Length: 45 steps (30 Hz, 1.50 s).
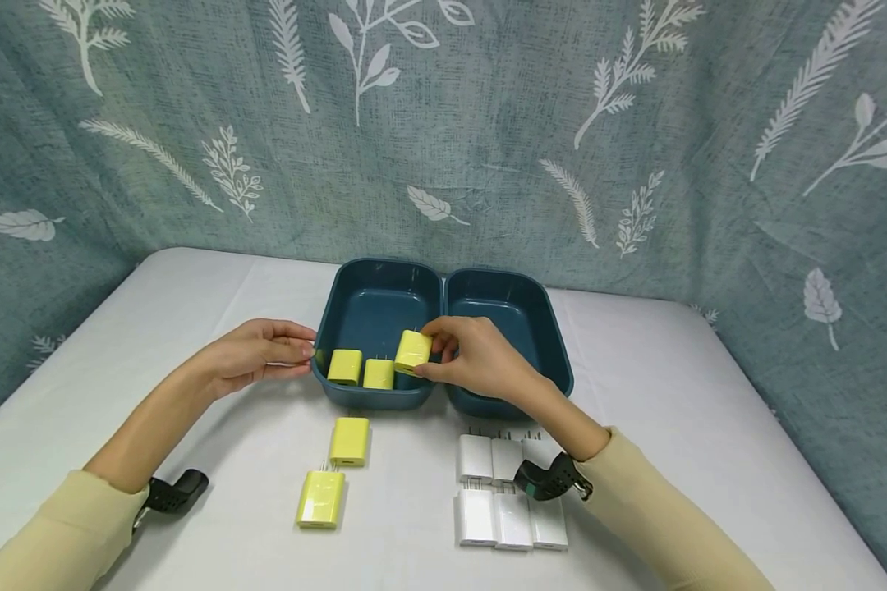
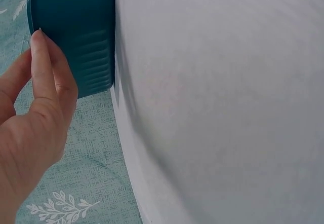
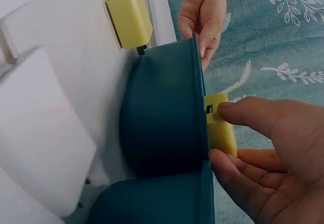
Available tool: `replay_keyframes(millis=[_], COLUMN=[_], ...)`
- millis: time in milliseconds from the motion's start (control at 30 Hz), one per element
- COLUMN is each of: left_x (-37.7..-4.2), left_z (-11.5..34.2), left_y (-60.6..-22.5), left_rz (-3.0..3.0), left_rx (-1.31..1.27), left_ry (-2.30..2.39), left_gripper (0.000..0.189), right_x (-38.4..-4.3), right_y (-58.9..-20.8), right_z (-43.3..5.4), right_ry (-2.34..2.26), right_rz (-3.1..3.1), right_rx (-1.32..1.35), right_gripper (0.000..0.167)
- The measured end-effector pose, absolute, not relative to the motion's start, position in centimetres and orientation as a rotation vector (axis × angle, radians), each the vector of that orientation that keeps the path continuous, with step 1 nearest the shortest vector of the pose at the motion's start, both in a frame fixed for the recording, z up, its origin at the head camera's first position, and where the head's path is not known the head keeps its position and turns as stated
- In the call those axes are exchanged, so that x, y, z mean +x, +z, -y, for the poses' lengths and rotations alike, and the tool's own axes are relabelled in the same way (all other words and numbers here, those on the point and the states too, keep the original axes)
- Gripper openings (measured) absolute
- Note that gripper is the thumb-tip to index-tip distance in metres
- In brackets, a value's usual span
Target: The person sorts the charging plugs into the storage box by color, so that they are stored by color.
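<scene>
In the head view, a yellow plug-in charger [image 1: 412, 351] is pinched between the thumb and fingers of my right hand [image 1: 476, 357], over the right front part of the left blue bin [image 1: 380, 400]. The right wrist view shows the same charger [image 3: 221, 133] beside the bin's rim, its port towards the camera. Inside that bin, two more yellow chargers [image 1: 345, 367] stand along the front wall. My left hand [image 1: 262, 357] touches the bin's left rim with fairly straight fingertips, seen closely in the left wrist view at the blue wall [image 2: 73, 26].
A second blue bin [image 1: 550, 345] adjoins on the right, partly behind my right hand. Two yellow chargers [image 1: 321, 498] lie before the left bin. Several white chargers [image 1: 476, 517] lie in two rows below my right forearm. A patterned curtain [image 1: 488, 180] hangs behind the table.
</scene>
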<state>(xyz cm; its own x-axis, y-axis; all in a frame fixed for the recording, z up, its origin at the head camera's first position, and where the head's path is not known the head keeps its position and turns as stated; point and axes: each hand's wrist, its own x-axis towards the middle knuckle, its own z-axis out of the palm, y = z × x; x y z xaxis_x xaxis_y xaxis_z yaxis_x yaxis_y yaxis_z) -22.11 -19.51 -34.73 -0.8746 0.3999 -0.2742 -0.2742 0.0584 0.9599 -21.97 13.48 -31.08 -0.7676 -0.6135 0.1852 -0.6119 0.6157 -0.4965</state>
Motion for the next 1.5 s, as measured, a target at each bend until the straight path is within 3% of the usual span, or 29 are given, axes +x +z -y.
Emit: replay_keyframes(millis=[667, 1500], left_x=[-22.2, -22.0], left_z=[19.4, 19.4], left_y=[-34.9, -34.7], left_rz=[-1.858, -1.845], left_rx=[0.115, 0.126], left_ry=[1.873, 1.882], left_gripper=[0.044, 0.046], right_x=[-22.9, -21.6], right_y=[-29.8, -29.9], right_z=[-12.5, -13.2], right_ry=[-0.579, -0.722], right_rz=[-2.743, -2.756], right_rx=[-1.007, -1.057], right_gripper=[0.044, 0.035])
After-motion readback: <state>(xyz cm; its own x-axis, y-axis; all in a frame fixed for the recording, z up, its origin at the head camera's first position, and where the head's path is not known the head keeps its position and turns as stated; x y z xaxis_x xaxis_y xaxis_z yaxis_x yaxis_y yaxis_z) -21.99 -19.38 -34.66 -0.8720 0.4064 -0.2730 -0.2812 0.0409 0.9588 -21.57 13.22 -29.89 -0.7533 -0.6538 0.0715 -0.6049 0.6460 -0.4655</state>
